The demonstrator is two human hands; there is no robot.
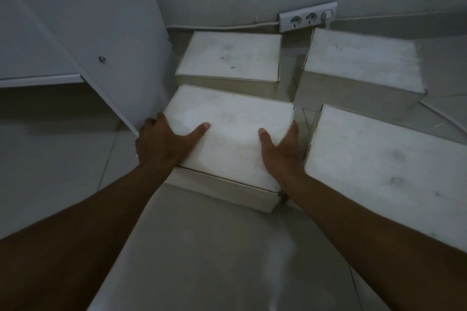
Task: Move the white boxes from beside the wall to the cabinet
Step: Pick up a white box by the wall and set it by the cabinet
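Note:
Several white boxes stand on the tiled floor by the wall. The near left white box (pixel 232 131) is gripped from both sides: my left hand (pixel 161 141) clasps its left edge with the thumb on the lid, and my right hand (pixel 283 149) clasps its right edge the same way. Behind it sits a second box (pixel 230 57), a third box (pixel 361 63) stands at the back right, and a larger box (pixel 389 156) lies at the near right. The white cabinet (pixel 96 33) rises at the left, its side panel next to my left hand.
A white socket strip (pixel 307 16) is fixed low on the wall behind the boxes, with a cable running along the skirting. A cabinet shelf (pixel 40 79) shows at the left. Pale tiled floor (pixel 214 247) spreads in front of me.

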